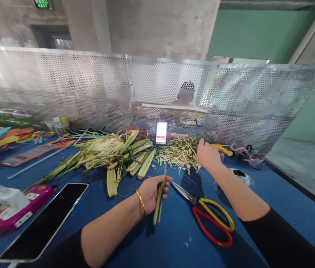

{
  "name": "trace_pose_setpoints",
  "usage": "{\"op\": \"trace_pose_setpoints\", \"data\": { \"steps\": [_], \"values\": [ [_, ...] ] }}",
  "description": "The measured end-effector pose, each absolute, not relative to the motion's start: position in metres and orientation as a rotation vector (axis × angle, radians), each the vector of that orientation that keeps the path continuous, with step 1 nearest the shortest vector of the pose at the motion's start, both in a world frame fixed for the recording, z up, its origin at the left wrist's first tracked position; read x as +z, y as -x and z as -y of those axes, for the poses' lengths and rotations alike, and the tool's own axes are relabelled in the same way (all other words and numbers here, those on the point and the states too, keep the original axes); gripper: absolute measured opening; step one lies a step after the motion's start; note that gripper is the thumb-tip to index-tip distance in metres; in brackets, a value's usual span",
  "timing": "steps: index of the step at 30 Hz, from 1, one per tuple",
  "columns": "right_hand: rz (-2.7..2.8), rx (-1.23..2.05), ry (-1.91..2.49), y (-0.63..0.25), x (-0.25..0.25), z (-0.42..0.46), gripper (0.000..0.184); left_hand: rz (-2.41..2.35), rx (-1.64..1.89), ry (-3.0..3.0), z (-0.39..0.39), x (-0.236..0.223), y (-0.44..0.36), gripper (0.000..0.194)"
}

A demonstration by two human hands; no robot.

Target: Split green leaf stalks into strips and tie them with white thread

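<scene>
My left hand [157, 190], with a gold bangle on its wrist, is closed around a few thin green plant stalks [157, 210]. They stand nearly upright, sticking out above and below the fist. My right hand [208, 154] reaches to the right edge of a heap of pale shredded plant strips [177, 150]. Its fingers are bent together, and whatever they may pinch is hidden. Between my forearms lie scissors [195, 201] with one red and one yellow handle loop, blades pointing at my left hand. Left of the heap is a pile of longer green husks [109, 150].
A black-screened phone [45, 223] and a magenta power strip [24, 206] lie at left. A perforated metal screen [90, 85] runs along the back. Near my right forearm are a white spool [241, 176] and a yellow-handled tool [223, 149]. A person sits behind the screen.
</scene>
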State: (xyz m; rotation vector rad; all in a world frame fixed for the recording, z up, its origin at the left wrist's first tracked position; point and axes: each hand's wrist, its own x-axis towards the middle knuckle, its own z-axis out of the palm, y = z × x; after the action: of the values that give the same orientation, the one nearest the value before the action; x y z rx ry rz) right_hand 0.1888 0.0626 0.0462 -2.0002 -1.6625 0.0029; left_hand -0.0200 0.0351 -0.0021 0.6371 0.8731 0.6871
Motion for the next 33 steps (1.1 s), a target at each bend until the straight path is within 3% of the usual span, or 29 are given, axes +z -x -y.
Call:
{"op": "trace_pose_setpoints", "data": {
  "steps": [3,6,9,12,15,19,23,28,33],
  "values": [
    [1.748,-0.310,1.912,-0.188,0.041,-0.043,0.016,-0.882,0.712,-0.611,-0.034,0.001,0.019,0.017],
    [2.122,-0.793,1.405,-0.168,0.024,-0.008,0.020,-0.834,0.728,-0.537,-0.031,0.002,0.018,0.015],
    [2.392,-0.931,0.961,-0.141,0.005,0.022,0.025,-0.758,0.680,-0.490,-0.024,0.002,0.016,0.016],
    [2.485,-0.974,0.842,-0.126,-0.005,0.035,0.023,-0.682,0.567,-0.494,-0.015,-0.002,0.013,0.017],
    [2.353,-0.734,0.855,-0.130,-0.009,0.034,0.025,-0.727,0.532,-0.554,-0.008,-0.006,0.011,0.020],
    [1.771,-0.054,1.198,-0.142,-0.009,0.027,0.015,-0.895,0.705,-0.814,-0.006,-0.006,0.010,0.015],
    [1.398,0.433,1.397,-0.146,-0.010,0.023,0.023,-0.861,0.640,-0.960,-0.005,-0.003,0.012,0.034],
    [1.428,0.531,1.377,-0.141,-0.007,0.023,0.018,-0.737,0.437,-1.009,-0.006,-0.011,0.013,0.021],
    [1.414,0.484,1.405,-0.137,-0.005,0.025,0.016,-0.740,0.419,-1.038,-0.007,-0.018,0.011,0.024]
  ]
}}
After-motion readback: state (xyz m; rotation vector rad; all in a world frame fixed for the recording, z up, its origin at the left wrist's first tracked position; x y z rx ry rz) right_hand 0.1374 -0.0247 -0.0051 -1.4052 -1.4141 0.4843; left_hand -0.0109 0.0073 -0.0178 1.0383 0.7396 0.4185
